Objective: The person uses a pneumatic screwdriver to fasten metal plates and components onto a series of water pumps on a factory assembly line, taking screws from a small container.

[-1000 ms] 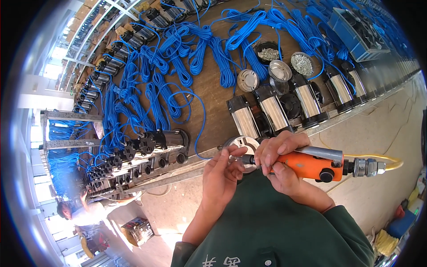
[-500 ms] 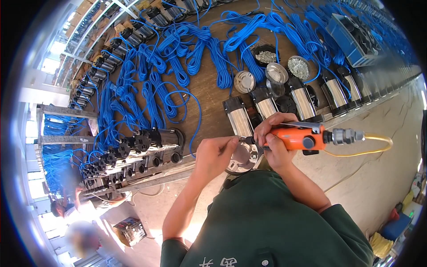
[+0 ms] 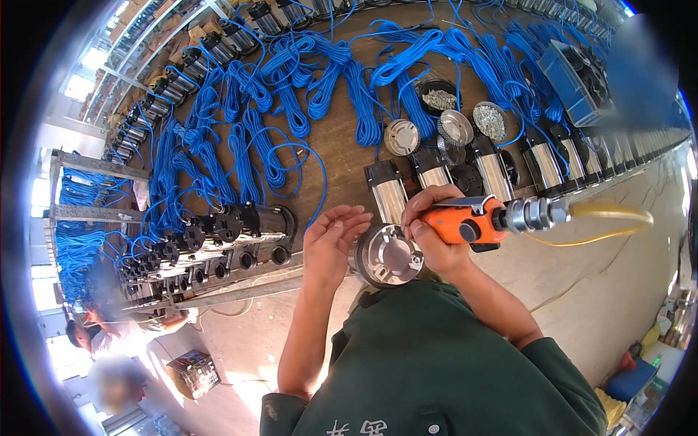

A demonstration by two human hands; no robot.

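Wrapped round an orange air screwdriver, my right hand holds it level over the right rim of a round metal pump end. The tool's tip is hidden behind the fingers. This silvery pump end faces up at the table's front edge, close against my shirt. To its left, my left hand is open, with its fingers loosely bent and nothing seen in them. A yellow air hose runs from the screwdriver's metal coupling to the right.
Coiled blue cables cover much of the brown table. Metal pump bodies stand beyond my hands; more black-topped pumps line the left edge. Dishes of small screws and a blue crate sit farther right. Another person is at lower left.
My left hand has moved back and left from the screwdriver's tip, and its pinched fingers have opened. The screwdriver has shifted slightly toward the pump's right rim, uncovering more of the metal end.
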